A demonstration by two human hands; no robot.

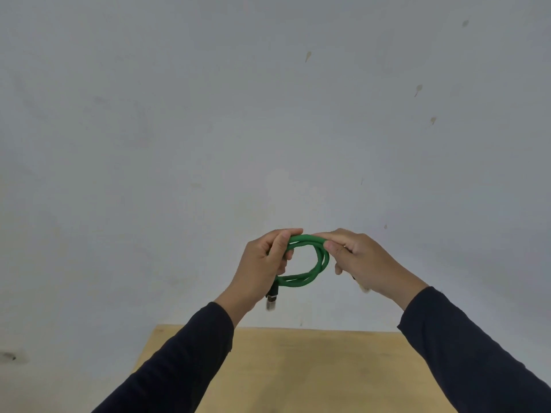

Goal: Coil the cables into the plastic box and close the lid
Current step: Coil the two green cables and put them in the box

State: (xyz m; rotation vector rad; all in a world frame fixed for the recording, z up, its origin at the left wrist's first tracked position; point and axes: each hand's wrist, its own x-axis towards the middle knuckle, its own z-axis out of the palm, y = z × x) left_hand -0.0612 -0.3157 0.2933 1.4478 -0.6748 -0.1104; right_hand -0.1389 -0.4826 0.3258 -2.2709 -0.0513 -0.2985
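Dark sleeves [185,362] reach over the bench [313,368]; left hand [262,263] and right hand [360,257] each grip the green cable [320,260], light, limp, springy; best pinched where loops cross.

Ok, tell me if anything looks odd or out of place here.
Nothing damaged. Both hands, left and right, hold the green cable looped above the table; one plug dangles loose. The box isn't in view.

A green cable [310,263] with a black plug [272,292], dark navy sleeves [185,362] — tan table [313,368], grey wall [208,114].
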